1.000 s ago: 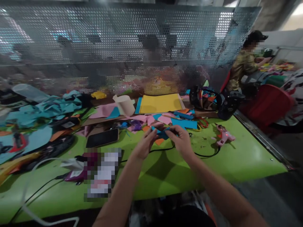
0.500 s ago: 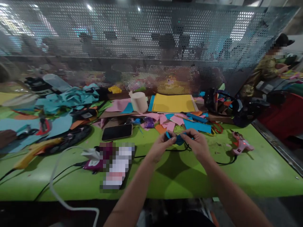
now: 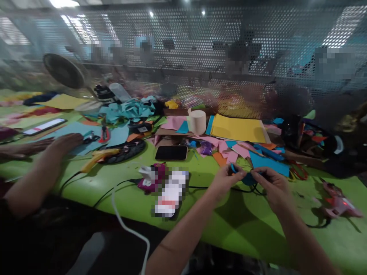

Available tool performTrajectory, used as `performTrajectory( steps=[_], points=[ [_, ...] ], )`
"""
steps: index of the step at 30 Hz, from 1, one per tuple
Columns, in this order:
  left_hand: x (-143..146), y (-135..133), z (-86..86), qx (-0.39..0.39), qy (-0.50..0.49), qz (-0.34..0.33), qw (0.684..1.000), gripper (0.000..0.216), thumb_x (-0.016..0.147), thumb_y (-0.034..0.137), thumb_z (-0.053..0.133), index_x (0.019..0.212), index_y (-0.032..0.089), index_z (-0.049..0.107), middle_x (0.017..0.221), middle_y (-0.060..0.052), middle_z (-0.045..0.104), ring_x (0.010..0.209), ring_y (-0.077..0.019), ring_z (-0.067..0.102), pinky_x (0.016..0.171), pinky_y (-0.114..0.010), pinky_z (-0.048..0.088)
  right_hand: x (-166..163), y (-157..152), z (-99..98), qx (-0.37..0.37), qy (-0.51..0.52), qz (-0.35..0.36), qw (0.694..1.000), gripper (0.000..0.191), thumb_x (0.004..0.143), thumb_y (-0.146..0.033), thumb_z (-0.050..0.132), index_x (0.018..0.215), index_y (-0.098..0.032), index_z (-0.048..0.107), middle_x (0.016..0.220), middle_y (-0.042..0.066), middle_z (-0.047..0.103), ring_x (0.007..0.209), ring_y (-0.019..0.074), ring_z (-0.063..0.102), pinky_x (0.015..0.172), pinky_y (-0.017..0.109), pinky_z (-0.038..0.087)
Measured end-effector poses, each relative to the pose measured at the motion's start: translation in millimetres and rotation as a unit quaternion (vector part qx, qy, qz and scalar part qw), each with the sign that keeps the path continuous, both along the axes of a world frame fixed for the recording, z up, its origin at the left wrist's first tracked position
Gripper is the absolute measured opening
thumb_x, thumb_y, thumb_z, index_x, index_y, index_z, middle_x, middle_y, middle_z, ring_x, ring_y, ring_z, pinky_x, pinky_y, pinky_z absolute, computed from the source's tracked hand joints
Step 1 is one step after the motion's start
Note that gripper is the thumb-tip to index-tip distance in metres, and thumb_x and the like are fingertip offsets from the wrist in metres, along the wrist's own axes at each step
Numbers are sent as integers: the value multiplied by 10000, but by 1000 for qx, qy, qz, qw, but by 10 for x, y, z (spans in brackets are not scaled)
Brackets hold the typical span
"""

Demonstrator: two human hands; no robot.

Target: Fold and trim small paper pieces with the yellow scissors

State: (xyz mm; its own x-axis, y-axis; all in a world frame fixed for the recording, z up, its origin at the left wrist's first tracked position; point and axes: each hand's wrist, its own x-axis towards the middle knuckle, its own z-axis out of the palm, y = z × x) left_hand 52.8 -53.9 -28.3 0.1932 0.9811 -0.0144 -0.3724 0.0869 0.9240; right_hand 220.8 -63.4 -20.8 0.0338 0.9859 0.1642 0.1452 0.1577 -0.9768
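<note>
A small blue piece, perhaps felt or paper, [image 3: 249, 178] is held between my two hands above the green tabletop [image 3: 229, 229]. My left hand [image 3: 228, 179] pinches its left side between thumb and fingers, and a curled blue edge stands up there. On the other side, my right hand [image 3: 272, 183] grips it with thumb and forefinger. Fingers cover much of the piece, so its full shape is hidden. A black cable [image 3: 200, 187] runs along the table behind and beneath my hands. Blue sheets [image 3: 269, 162] and pink scraps [image 3: 241, 149] lie just beyond them.
A pink glue gun [image 3: 341, 202] rests at the right. Left of my arms are a phone with a lit screen [image 3: 172, 194], a dark phone [image 3: 171, 153], and a tissue pack [image 3: 151, 179]. A white roll [image 3: 198, 122] stands behind. A co-worker's arm [image 3: 48, 164] reaches in at the left.
My view has swung left, so the table's things appear farther right and the co-worker's arms and a fan show more. Both hands keep hold of the blue piece.
</note>
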Motion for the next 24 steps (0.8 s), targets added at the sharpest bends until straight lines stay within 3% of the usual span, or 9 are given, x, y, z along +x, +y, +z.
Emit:
performTrajectory(
  steps=[7, 16, 24],
  points=[
    [50, -51, 19, -25, -45, -16, 999, 506, 562, 546, 861, 759, 151, 614, 704, 21, 561, 684, -93, 502, 695, -252, 404, 39, -53, -32, -30, 8, -1, 1000, 245, 708, -436, 798, 861, -259, 727, 803, 30, 683, 724, 183, 596, 612, 277, 475],
    [86, -85, 0, -37, -50, -4, 998, 418, 624, 475, 847, 777, 157, 622, 723, 9, 570, 681, -102, 499, 697, -275, 398, 135, -36, -76, -39, -112, -40, 992, 355, 637, -537, 805, 862, -274, 726, 743, 26, 660, 645, 192, 556, 532, 293, 433],
    [59, -86, 20, -15, -11, 16, 1000, 385, 681, 425, 812, 930, 164, 675, 888, -46, 644, 822, -148, 559, 798, -301, 432, 124, -9, -102, -22, -108, -57, 992, 348, 639, -536, 802, 821, -253, 714, 787, 34, 684, 695, 197, 592, 568, 284, 457]
  ],
)
